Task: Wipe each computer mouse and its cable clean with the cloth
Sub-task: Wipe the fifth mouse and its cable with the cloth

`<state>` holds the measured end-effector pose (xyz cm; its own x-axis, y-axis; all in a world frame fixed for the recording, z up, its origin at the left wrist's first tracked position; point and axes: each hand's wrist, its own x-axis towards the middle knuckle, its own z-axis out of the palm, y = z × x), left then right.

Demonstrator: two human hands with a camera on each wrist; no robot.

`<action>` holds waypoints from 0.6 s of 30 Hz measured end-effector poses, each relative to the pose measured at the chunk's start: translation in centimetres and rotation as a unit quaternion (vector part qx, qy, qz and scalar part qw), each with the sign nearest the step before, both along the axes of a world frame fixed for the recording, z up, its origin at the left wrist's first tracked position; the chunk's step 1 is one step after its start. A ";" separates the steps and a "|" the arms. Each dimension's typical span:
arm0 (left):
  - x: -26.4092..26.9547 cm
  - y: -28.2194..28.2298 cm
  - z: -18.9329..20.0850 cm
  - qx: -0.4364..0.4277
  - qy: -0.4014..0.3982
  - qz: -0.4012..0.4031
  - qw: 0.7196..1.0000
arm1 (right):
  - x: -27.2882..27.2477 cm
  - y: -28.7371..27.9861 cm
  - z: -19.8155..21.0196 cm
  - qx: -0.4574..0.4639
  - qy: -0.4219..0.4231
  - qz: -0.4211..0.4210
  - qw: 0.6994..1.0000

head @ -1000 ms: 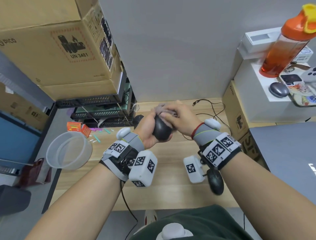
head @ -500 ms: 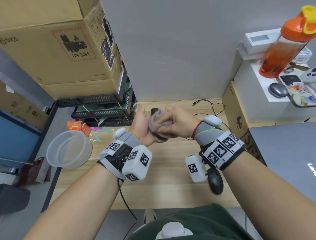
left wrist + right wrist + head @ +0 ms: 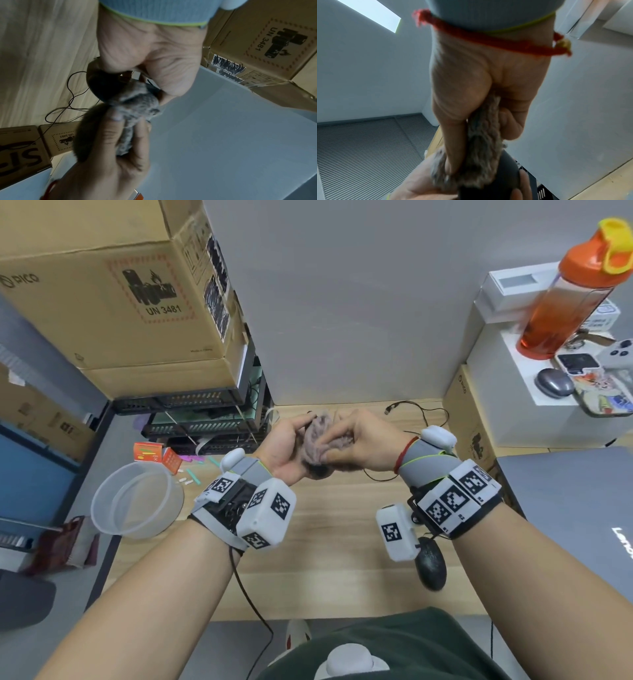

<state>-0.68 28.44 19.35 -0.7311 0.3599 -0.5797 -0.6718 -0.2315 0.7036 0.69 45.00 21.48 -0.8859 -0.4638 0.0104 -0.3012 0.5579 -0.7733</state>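
My left hand (image 3: pixel 291 446) cups a black mouse (image 3: pixel 319 470) above the wooden desk (image 3: pixel 325 542); only its near end peeks out below the cloth. My right hand (image 3: pixel 356 443) grips a fuzzy grey-mauve cloth (image 3: pixel 318 436) and presses it over the mouse. In the left wrist view the mouse (image 3: pixel 104 86) sits in my palm with the cloth (image 3: pixel 135 106) bunched on it. The right wrist view has the cloth (image 3: pixel 481 152) between thumb and fingers against the dark mouse (image 3: pixel 503 180). Its thin black cable (image 3: pixel 421 419) trails over the desk behind. A second black mouse (image 3: pixel 431 563) lies near my right wrist.
Stacked cardboard boxes (image 3: pixel 113 296) and black trays (image 3: pixel 191 426) stand at the left. A clear plastic tub (image 3: pixel 133 498) hangs over the desk's left edge. At the right are a closed grey laptop (image 3: pixel 582 515), a box (image 3: pixel 476 422), and a white shelf with an orange bottle (image 3: pixel 568 292) and a grey mouse (image 3: pixel 553 383).
The cloth has swept from the mouse's far end down over its top, so the bare black body seen a second ago is now mostly covered. My left palm has turned more upward.
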 end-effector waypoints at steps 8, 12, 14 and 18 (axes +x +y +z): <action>0.2 0.0 -0.3 -0.026 -0.009 -0.013 1.000 | -1.5 -0.3 -0.1 0.028 0.058 -0.109 0.992; -0.2 0.1 -0.2 -0.032 -0.023 0.023 0.999 | -0.5 -0.7 -0.4 0.055 0.010 0.022 0.998; -0.7 -0.2 -0.3 -0.021 -0.020 0.055 0.998 | -0.2 -0.4 -0.6 0.082 -0.021 0.070 0.994; -0.6 -0.1 -0.3 -0.071 -0.026 0.021 0.997 | -1.2 -0.1 -1.1 0.022 0.023 -0.024 0.999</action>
